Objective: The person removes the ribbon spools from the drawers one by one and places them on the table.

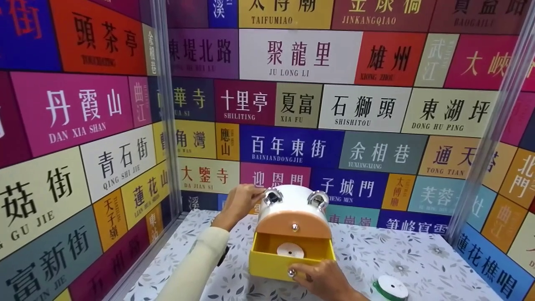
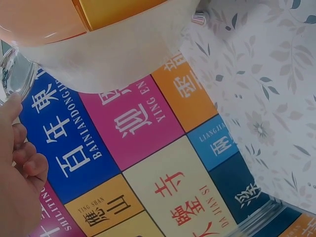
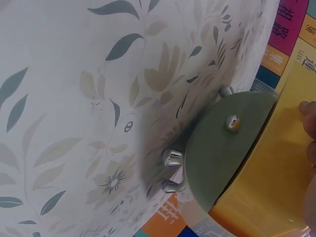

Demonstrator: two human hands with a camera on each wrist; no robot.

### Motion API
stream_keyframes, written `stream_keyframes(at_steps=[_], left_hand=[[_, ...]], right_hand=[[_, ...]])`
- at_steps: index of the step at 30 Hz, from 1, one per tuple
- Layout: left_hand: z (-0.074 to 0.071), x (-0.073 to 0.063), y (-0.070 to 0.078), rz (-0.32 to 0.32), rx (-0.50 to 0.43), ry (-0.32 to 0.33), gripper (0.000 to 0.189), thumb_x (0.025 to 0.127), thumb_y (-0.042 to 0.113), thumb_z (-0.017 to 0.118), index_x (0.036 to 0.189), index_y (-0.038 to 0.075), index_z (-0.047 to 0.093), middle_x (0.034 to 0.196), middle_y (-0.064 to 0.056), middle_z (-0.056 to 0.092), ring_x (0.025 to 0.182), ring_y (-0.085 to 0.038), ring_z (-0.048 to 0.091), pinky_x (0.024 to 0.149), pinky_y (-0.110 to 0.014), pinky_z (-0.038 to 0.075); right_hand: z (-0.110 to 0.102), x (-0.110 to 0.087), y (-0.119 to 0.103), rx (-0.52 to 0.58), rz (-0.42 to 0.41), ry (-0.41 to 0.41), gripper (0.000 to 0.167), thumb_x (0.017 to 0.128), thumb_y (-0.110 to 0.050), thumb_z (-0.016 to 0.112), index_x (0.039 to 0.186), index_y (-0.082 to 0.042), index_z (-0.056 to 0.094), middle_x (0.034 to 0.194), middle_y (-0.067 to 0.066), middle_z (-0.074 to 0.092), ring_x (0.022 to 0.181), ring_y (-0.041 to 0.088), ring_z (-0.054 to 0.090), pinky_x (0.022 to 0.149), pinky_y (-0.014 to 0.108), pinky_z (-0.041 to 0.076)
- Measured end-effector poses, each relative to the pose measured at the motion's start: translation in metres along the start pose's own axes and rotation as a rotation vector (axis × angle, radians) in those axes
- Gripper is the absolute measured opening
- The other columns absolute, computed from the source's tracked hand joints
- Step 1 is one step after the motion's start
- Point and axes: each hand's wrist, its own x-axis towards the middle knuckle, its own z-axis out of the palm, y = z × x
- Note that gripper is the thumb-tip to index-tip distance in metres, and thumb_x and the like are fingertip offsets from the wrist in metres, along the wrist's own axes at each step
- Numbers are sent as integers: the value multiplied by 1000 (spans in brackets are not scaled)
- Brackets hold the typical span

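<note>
A small frog-faced drawer box [image 1: 288, 200] has a white top, an orange front and two round silver eyes. Its yellow drawer [image 1: 267, 265] is pulled out toward me, with a flat white disc [image 1: 290, 250] inside. My left hand [image 1: 240, 205] is at the box's left side, fingertips pinching the silver eye [image 1: 273, 196]. In the left wrist view a fingertip meets the edge of that silver eye [image 2: 17, 74], the other fingers curled. My right hand [image 1: 324, 278] pinches the drawer's silver knob [image 1: 291, 272]. At the right wrist view's edge, its fingers [image 3: 310, 121] lie against the yellow drawer [image 3: 266, 182].
A white spool [image 1: 392, 286] with green ribbon sits on the table to the right of my right hand. The leaf-patterned tabletop [image 1: 388, 255] meets colourful sign-printed walls [image 1: 301, 54] behind and on the left. Clear corner posts [image 1: 167, 104] stand at both sides.
</note>
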Motion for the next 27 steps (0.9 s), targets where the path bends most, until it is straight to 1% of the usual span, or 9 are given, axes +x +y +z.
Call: stream_keyframes(at_steps=[6,9,13,17,21,27], left_hand=[[1,1,0,-22,-1,-22,22,99,34,72,118,28,80,95,3,77,83,-15,70,72,-28,57],[1,0,0,-25,-1,-20,21,98,34,73,117,28,81,93,3,77,81,-15,70,70,-28,57],[0,0,1,-21,-6,-8,21,98,33,74,116,27,82,91,2,76,79,-15,68,66,-30,55],[-1,1,2,-30,-15,-10,22,99,33,73,119,28,80,95,1,77,82,-17,70,69,-30,57],[-1,1,3,-38,-31,-21,23,99,33,72,120,28,80,101,2,78,88,-17,72,73,-29,58],[0,-1,1,-30,-32,-22,21,99,34,72,118,28,81,100,3,78,87,-16,71,74,-29,58]], right_hand=[[-4,-2,-5,36,5,-2,29,81,-14,91,106,-24,81,56,-15,57,46,-11,48,53,2,40],[-4,-4,-6,16,-40,26,30,79,-14,91,105,-24,80,55,-17,54,45,-13,39,49,1,32],[-6,-6,-6,-5,-77,60,34,76,-13,93,105,-24,80,54,-17,50,47,-14,31,49,0,27],[-8,-8,-8,16,-52,55,34,77,-14,92,107,-24,81,53,-18,50,46,-15,34,49,0,29],[-9,-9,-8,12,-44,54,33,78,-15,92,108,-25,81,54,-17,52,45,-13,37,49,0,31],[-9,-10,-8,71,-29,33,30,81,-15,90,108,-24,81,58,-17,57,47,-13,42,50,2,36]])
